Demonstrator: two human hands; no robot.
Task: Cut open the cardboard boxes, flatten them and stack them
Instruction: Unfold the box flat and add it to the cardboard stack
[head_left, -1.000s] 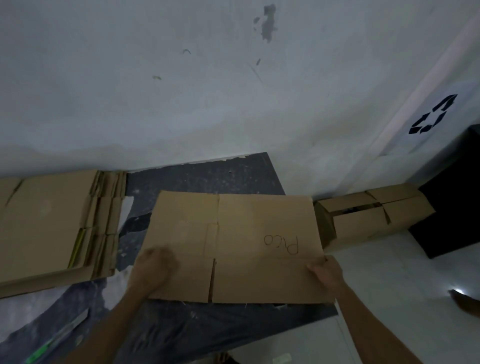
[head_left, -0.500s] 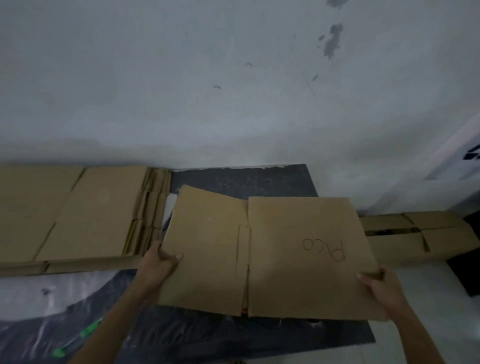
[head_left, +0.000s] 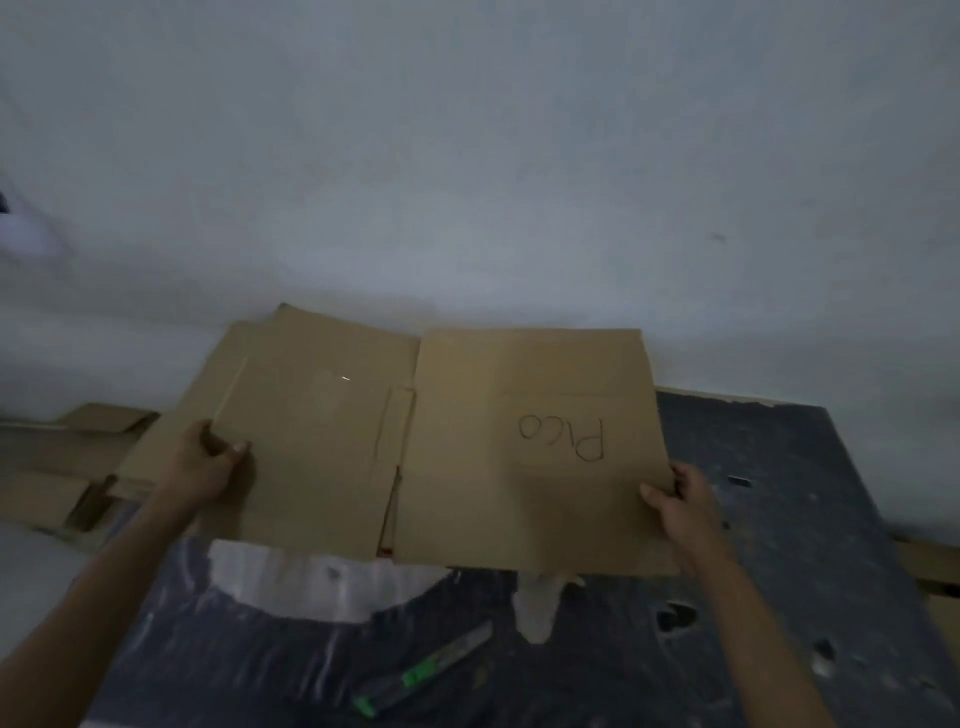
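You hold a flattened cardboard box (head_left: 467, 447) in front of you with both hands, raised above a dark speckled sheet (head_left: 779, 519) on the floor. The word "Pico" is handwritten in dark pen on the right panel. It reads upside down from where you stand, with the P nearest your right hand. No other writing can be read.

The box's long axis runs left to right, and its far edge tilts up toward the pale wall (head_left: 467, 156). A slit between flaps runs from front to back near the middle.

Your left hand (head_left: 205, 467) grips the left edge, thumb on top and fingers curled beneath. Your right hand (head_left: 675, 501) grips the lower right edge the same way.

Behind your left hand, a stack of flattened cardboard (head_left: 52, 467) lies on the floor against the wall. A utility knife (head_left: 423, 673) with green parts lies on the dark sheet below the box, between your forearms. More cardboard (head_left: 930, 566) shows at the right edge.
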